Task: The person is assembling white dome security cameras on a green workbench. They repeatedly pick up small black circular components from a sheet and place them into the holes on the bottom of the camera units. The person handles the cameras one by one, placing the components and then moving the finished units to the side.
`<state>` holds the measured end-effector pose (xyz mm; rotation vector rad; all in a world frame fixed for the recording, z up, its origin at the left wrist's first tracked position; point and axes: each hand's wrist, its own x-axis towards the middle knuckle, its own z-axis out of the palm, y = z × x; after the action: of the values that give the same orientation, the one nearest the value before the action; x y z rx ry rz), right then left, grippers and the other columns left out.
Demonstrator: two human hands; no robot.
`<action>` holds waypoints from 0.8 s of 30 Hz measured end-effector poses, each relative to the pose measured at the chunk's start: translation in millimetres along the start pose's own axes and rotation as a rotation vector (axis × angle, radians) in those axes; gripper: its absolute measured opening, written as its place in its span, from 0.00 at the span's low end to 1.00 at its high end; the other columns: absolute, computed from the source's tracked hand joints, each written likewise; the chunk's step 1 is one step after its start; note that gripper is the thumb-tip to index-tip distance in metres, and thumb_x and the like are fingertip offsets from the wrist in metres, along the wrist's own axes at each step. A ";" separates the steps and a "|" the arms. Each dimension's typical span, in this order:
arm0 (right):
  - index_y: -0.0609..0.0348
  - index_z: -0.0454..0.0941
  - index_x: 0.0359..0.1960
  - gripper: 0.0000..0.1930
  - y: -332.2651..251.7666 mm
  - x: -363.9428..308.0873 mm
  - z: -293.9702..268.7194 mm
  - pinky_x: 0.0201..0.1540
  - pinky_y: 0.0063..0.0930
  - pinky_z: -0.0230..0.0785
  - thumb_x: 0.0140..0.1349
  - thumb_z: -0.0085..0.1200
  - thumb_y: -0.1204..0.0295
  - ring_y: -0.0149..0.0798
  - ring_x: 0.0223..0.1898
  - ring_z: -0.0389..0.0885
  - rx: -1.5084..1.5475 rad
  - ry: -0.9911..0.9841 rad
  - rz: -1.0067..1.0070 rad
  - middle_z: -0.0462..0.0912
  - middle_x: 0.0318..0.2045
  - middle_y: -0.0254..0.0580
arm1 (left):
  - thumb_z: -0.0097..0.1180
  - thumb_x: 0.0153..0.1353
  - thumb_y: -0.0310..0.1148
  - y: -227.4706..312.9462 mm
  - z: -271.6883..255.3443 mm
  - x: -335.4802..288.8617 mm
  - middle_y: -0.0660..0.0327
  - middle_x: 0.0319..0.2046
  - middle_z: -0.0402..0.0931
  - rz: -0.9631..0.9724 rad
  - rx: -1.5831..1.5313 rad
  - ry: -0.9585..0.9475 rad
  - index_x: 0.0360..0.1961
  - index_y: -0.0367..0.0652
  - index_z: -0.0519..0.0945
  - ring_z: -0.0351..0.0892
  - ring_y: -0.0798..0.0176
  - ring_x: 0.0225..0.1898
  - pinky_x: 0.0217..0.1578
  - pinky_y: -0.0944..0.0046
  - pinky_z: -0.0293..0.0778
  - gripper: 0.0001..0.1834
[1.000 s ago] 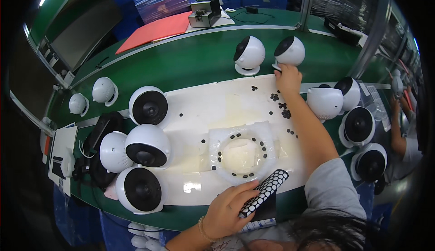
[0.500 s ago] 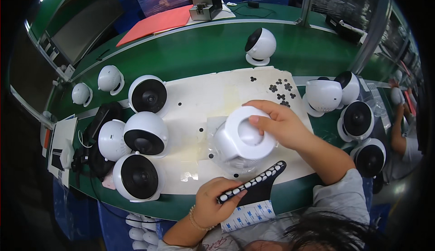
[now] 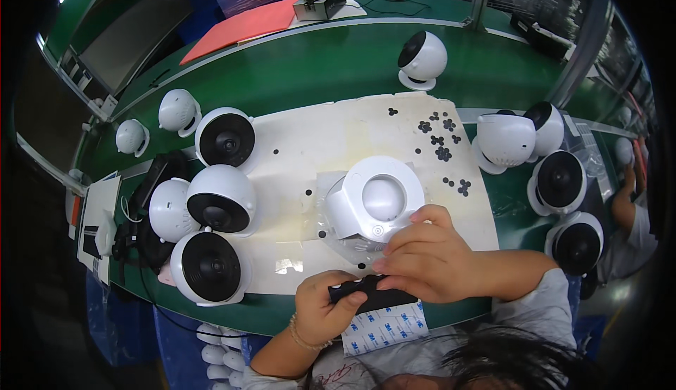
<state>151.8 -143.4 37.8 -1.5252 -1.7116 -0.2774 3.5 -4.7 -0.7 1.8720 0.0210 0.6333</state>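
My left hand point(image 3: 325, 305) grips a folded black adhesive sheet point(image 3: 345, 288) with pale round spots along its fold. Its white backing paper point(image 3: 386, 330) with blue print hangs below. My right hand point(image 3: 431, 258) has come to the sheet's right end, thumb and fingers pinched together; whatever lies between the fingertips is hidden. Just beyond my right fingers, a white ball-shaped camera point(image 3: 339, 214) lies on clear plastic film with its ring-shaped base facing up. Small black round pads point(image 3: 443, 153) are scattered on the cream mat point(image 3: 296, 126), several in clusters at its far right.
Several white cameras with black fronts stand left of the mat, among them one camera point(image 3: 211, 267) at the near left. More stand at the right, including a camera point(image 3: 561, 179). Another camera point(image 3: 424, 59) stands at the back. A black cable point(image 3: 158, 305) hangs over the left edge.
My right hand has let go of the white camera's base and moved down to the black sheet. The camera stays base-up on the film. The sheet has tilted in my left hand.
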 end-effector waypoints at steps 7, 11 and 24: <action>0.51 0.77 0.33 0.11 0.1 6.3 -11.7 0.43 0.29 0.56 0.46 0.60 0.69 0.32 0.38 0.73 0.152 -0.101 0.108 0.76 0.32 0.28 | 0.55 0.51 0.26 6.5 3.7 -0.3 0.54 0.19 0.73 0.077 0.067 0.078 0.32 0.33 0.74 0.73 0.58 0.18 0.20 0.67 0.67 0.09; 0.51 0.77 0.33 0.10 2.3 3.4 -14.0 0.43 0.29 0.56 0.47 0.59 0.71 0.35 0.40 0.73 0.059 -0.122 -0.082 0.77 0.37 0.28 | 0.56 0.48 0.23 1.8 3.8 3.9 0.54 0.19 0.73 0.189 0.161 0.072 0.32 0.33 0.74 0.72 0.57 0.18 0.19 0.66 0.67 0.09; 0.53 0.74 0.41 0.16 0.1 3.5 -5.8 0.36 0.30 0.64 0.47 0.56 0.76 0.40 0.38 0.75 0.273 -0.089 -0.200 0.76 0.35 0.37 | 0.60 0.47 0.28 3.7 3.6 9.3 0.57 0.20 0.73 0.246 0.233 0.034 0.23 0.36 0.72 0.72 0.56 0.18 0.19 0.63 0.67 0.09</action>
<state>154.6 -144.5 43.9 -1.1863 -1.8890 -0.0737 12.0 -6.4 5.5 2.1075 -0.1192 0.8619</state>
